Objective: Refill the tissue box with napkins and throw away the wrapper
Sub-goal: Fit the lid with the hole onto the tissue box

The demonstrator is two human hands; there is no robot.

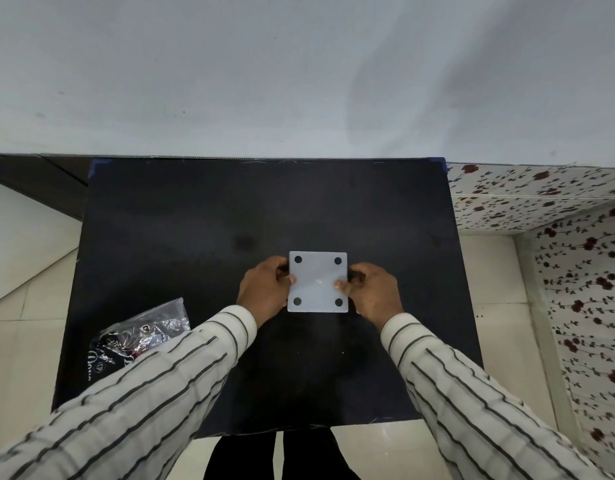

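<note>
Crumpled clear printed plastic wrapper (pixel 145 332) lies at the black table's (pixel 195 220) left edge; left hand (pixel 264 289) and right hand (pixel 373 292) clamp the square white four-dotted plastic tissue box (pixel 317 281) mid-table by its sides, probably light, rigid, slippery

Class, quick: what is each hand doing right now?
Left hand: fingers closed on the left edge of the white tissue box.
Right hand: fingers closed on its right edge.

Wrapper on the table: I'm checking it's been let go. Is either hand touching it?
Apart. The head view shows both hands, left and right, gripping the white box, while the wrapper lies off to the left.
</note>
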